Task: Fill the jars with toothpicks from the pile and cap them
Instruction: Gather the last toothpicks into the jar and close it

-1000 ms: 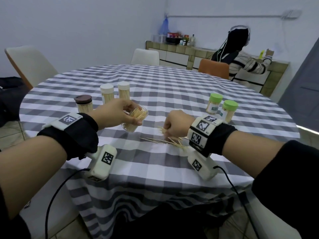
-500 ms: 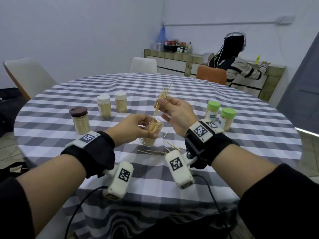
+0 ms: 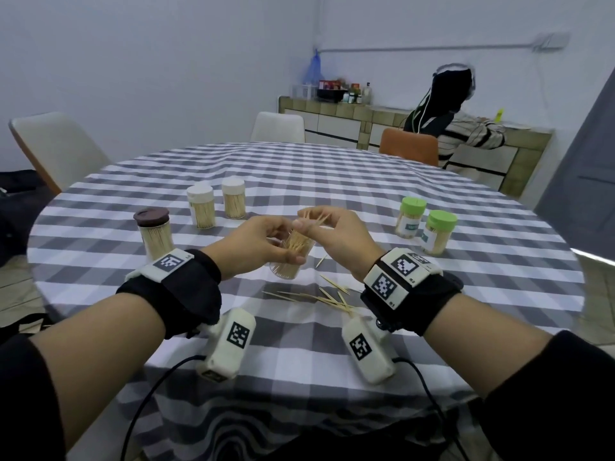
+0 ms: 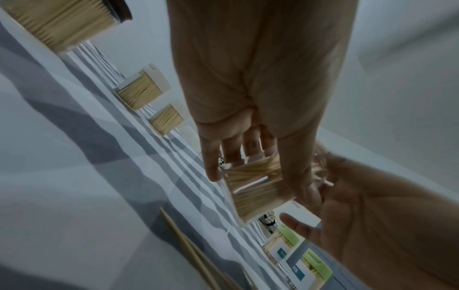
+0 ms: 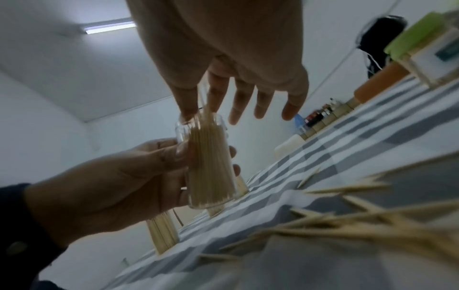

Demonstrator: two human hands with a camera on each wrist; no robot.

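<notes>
Right hand (image 3: pixel 336 237) has lowered its pinched toothpicks (image 3: pixel 314 220) to the open jar (image 3: pixel 290 257), gripped by left hand (image 3: pixel 256 247).

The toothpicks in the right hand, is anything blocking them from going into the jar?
Nothing visible does. The right hand pinches the toothpicks right at the open, lidless mouth of the clear jar, which the left hand grips by its side.

Open jar (image 3: pixel 290 257) mostly hidden behind left hand (image 3: pixel 256 247) in head view. Loose toothpicks (image 5: pixel 347 221) blurred in right wrist view. Brown-capped jar (image 4: pixel 57 21) cut off by frame edge, approx. half.
</notes>
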